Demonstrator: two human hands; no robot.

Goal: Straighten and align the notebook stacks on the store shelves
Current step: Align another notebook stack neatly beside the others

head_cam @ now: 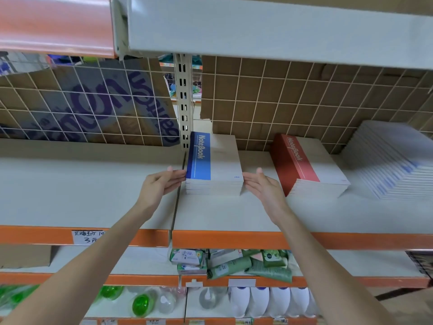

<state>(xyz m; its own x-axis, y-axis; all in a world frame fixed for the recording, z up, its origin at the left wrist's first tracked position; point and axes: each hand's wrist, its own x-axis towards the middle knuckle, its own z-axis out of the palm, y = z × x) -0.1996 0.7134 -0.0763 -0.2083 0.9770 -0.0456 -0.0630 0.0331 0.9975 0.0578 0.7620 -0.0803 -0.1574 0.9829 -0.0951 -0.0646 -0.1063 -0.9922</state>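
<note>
A stack of notebooks with a blue-banded cover (214, 165) sits on the grey shelf (93, 195), close to the upright post. My left hand (161, 184) has straight fingers touching the stack's left side. My right hand (262, 184) has straight fingers against its right side. To the right lies a red-banded notebook stack (309, 164), turned at an angle. Farther right, a fanned, slanting stack of white and blue notebooks (393, 160) leans out of line.
A wire grid backed by cardboard (293, 97) closes the back of the shelf. The shelf above (257, 26) overhangs low. An orange edge strip (234, 239) with a handwritten price label (87, 236) fronts the shelf. Below are green packets (234, 263) and bottles (257, 301).
</note>
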